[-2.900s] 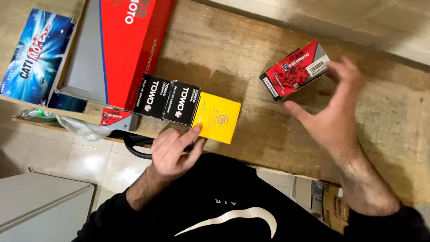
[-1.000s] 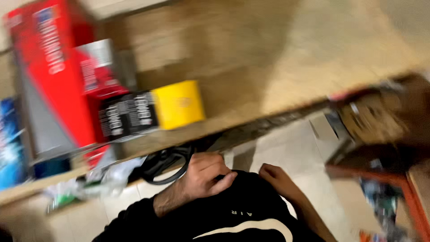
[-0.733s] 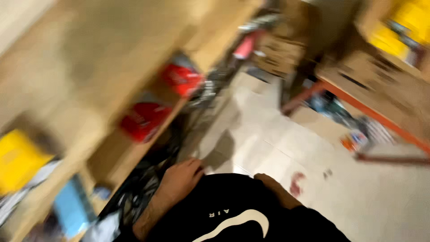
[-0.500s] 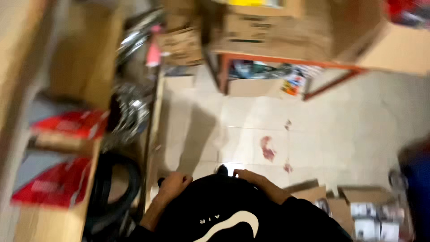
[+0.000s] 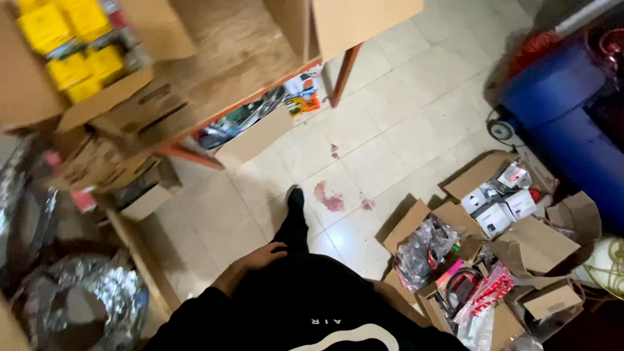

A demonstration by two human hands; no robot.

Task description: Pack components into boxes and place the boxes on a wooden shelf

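Since the frame 0.5 s ago, the view has been swung further round: the tiled floor (image 5: 403, 130) is now seen stretching ahead, the orange-framed shelf (image 5: 253, 91) has been carried to the upper left, and the open cartons formerly at the lower right edge are now seen in full on the right.

Only 1 hand is shown. The left hand (image 5: 263, 255) is held against the front of the black sweatshirt (image 5: 312, 305), at the waist, with the fingers loosely curled and nothing gripped in them. The right hand is hidden behind the body, so its fingers cannot be judged.

Nothing is held or touched apart from the sweatshirt. 1 black-trousered leg is extended forward, ending in a black shoe (image 5: 294, 195) planted on the tiles just beside a reddish stain (image 5: 329, 197).

Nearest on the right, a cardboard box (image 5: 422, 244) packed with clear plastic bags of dark parts is seen just beside the body. Behind it, another open carton (image 5: 500, 195) is filled with small white boxes. A blue drum (image 5: 572, 123) is stood at the far right, well apart from the hand.

On the shelf at the upper left, a carton of yellow boxes (image 5: 71, 45) is seen. At the lower left, shiny silver-wrapped coils (image 5: 110, 299) are piled near the hand.
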